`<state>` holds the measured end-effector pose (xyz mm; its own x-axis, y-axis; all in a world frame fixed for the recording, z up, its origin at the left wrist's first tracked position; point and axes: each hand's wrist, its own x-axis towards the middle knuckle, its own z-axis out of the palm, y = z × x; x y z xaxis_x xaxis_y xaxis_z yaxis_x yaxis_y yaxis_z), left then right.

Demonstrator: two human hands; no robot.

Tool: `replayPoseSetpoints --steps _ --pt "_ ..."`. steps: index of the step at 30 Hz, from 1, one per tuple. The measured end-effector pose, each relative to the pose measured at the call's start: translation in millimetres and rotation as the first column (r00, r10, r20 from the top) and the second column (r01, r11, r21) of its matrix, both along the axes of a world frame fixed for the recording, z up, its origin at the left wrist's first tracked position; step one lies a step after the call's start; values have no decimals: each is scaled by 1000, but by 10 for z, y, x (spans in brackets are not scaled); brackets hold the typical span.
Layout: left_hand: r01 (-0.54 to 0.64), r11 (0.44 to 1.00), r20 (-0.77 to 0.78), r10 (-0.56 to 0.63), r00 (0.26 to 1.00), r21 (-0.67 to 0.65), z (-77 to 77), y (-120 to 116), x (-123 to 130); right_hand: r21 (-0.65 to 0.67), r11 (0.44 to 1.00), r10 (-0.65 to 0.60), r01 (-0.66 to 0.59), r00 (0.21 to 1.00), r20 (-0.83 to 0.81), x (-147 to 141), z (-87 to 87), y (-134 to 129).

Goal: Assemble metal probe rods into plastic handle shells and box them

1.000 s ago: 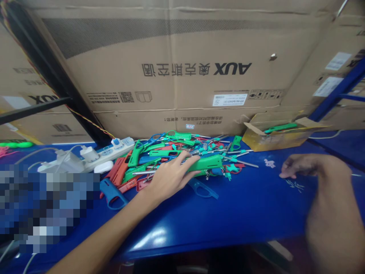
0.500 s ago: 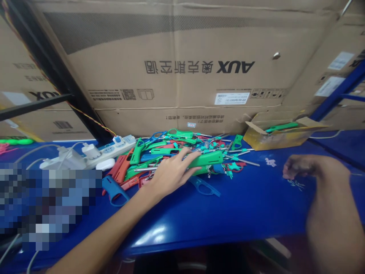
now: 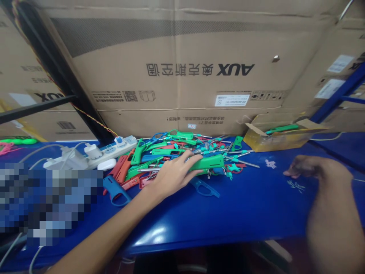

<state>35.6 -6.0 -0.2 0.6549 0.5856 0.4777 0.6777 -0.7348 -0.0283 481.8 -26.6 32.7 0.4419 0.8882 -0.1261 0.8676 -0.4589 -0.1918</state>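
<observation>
My left hand is closed around a green stick lighter, whose metal tube points left past my wrist. Beneath and behind it spreads a heap of lighter parts: green, red and blue handle shells, such as a red shell, and metal tubes with teal pieces. A blue shell lies just in front of that hand. On the right, my right hand is bent at the wrist with its fingers curled together. Its fingertips are blurred and what they hold cannot be made out. Small whitish slivers lie just below it.
An open cardboard box with green pieces stands at the back right. Small pinkish pieces lie in front of it. A power strip with plugs sits left of the heap. A large carton walls off the back of the blue table.
My right hand has lifted slightly from the whitish slivers, which now show more fully. My left hand keeps the green lighter nearly in place. The view has shifted a little.
</observation>
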Motion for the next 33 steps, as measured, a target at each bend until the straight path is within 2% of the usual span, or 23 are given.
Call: replayPoseSetpoints --steps 3,5,8,10,11,12,13,14,16,18,21,24,26,28,33 --pt "11 1000 14 -11 1000 -3 7 -3 -2 -160 986 16 -51 977 -213 -2 -36 37" --pt "12 1000 19 -12 1000 -13 18 -8 -3 -167 981 50 -103 955 -294 -24 -46 71" --pt "1 999 16 -1 1000 -34 29 -16 0 -64 975 175 -213 911 -372 -131 -1 113" --pt "-3 999 4 3 1000 -44 25 -18 5 138 952 305 -273 869 -389 -293 86 122" --pt "-4 999 -4 4 1000 -46 21 -18 7 332 898 404 -288 838 -367 -408 145 122" --pt "-6 999 -16 6 1000 -45 14 -16 8 496 831 450 -251 828 -335 -547 209 120" --pt "-11 999 -29 10 1000 -43 7 -14 8 587 776 486 -230 811 -326 -705 274 122" --pt "-17 999 -41 15 999 -39 1 -10 6 685 699 536 -206 785 -311 -880 331 131" --pt "-30 999 -55 28 998 -36 -8 1 -2 805 539 664 -246 712 -227 -1248 399 179" --pt "-39 998 -41 37 998 -48 -8 16 -15 866 392 737 -311 670 -93 -1591 375 265" --pt "-27 996 19 29 999 -83 -2 46 -36 809 329 816 -488 578 17 -1949 171 401" --pt "-18 996 45 22 999 -87 -12 75 -53 810 274 803 -518 587 103 -2092 -87 445" --pt "-30 998 28 32 999 -53 -31 89 -59 814 249 793 -524 593 139 -2111 -199 419" --pt "-43 999 3 44 999 -10 -48 98 -60 819 239 791 -521 594 146 -2105 -244 379" --pt "-54 998 -16 55 998 26 -51 107 -61 848 227 793 -479 597 125 -2084 -224 327"
